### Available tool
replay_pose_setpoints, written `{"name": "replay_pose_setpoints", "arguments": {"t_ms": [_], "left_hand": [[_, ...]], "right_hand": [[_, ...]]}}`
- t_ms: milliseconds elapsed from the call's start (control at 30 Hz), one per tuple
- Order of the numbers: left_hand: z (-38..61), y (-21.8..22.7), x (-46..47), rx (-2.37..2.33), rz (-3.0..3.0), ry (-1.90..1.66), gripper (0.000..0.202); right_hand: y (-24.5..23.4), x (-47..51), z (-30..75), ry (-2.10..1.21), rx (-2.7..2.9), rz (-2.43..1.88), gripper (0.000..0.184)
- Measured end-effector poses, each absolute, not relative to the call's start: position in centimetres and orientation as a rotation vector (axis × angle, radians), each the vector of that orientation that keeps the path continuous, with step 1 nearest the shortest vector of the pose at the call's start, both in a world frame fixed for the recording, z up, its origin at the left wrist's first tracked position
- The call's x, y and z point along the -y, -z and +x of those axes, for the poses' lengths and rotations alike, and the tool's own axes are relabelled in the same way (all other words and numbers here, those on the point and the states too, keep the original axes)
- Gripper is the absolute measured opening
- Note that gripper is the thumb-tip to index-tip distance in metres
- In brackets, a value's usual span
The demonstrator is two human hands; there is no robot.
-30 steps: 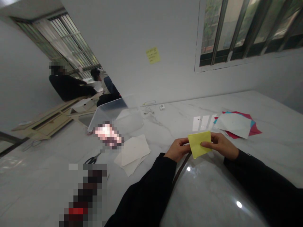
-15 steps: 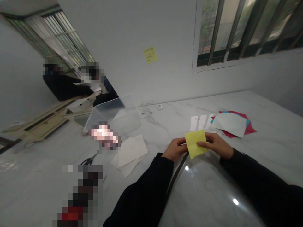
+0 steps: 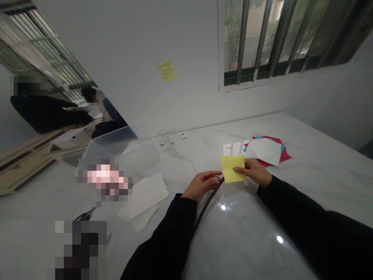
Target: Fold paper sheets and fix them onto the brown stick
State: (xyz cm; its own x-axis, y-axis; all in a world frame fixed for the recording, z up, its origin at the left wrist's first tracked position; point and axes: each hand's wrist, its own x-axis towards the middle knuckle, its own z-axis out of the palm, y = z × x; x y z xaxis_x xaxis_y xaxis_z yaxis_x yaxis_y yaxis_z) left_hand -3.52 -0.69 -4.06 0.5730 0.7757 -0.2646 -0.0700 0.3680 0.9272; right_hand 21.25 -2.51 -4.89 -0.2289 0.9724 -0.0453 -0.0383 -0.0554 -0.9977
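Note:
A small yellow folded paper (image 3: 232,168) is held upright just above the white marble table (image 3: 305,155). My right hand (image 3: 255,172) pinches its right edge, thumb on the front. My left hand (image 3: 202,184) is a little to the left of the paper, fingers stretched toward it and apart from it, holding nothing. Both arms wear black sleeves. A dark strap (image 3: 206,204) runs down from between the hands toward me.
A stack of red, blue and white sheets (image 3: 266,151) lies beyond my right hand. White papers (image 3: 144,200) lie at the left, near a clear plastic box (image 3: 116,146) and scissors (image 3: 84,214). Two people sit far left. A yellow note (image 3: 166,71) sticks on the wall.
My left hand has let go of the yellow paper and drawn slightly left; my right hand alone holds it now. The view has swung so everything sits further left.

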Motion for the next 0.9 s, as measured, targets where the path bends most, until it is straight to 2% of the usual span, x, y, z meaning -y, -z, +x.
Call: {"name": "replay_pose_setpoints", "arguments": {"t_ms": [167,333,433,500,600,667,733,900], "left_hand": [[-3.8,4.6,0.3,-0.754,1.195,-0.517,0.046],[-3.6,5.1,-0.2,-0.860,1.105,-0.686,0.050],[-3.7,5.1,-0.4,-0.897,1.040,-0.777,0.053],[-3.8,4.9,-0.4,-0.904,1.024,-0.796,0.054],[-3.7,4.6,-0.3,-0.900,1.019,-0.817,0.055],[-3.7,4.4,-0.2,-0.904,1.016,-0.833,0.055],[-3.6,4.3,-0.2,-0.906,1.013,-0.843,0.055],[-3.6,4.3,-0.2,-0.894,0.992,-0.853,0.053]], "right_hand": [[4.8,2.4,21.2,-1.460,1.197,-1.098,0.039],[5.0,2.1,21.2,-1.286,0.965,-1.331,0.074],[5.0,2.1,21.3,-1.213,0.923,-1.399,0.086],[4.8,2.4,21.3,-1.324,1.017,-1.343,0.083],[4.3,3.4,21.0,-1.814,1.457,-1.092,0.055],[3.9,3.9,20.6,-2.050,1.725,-0.901,0.045],[3.8,4.2,20.2,-2.049,1.778,-0.853,0.042],[4.7,3.0,20.3,-1.652,1.319,-1.088,0.042]]}}
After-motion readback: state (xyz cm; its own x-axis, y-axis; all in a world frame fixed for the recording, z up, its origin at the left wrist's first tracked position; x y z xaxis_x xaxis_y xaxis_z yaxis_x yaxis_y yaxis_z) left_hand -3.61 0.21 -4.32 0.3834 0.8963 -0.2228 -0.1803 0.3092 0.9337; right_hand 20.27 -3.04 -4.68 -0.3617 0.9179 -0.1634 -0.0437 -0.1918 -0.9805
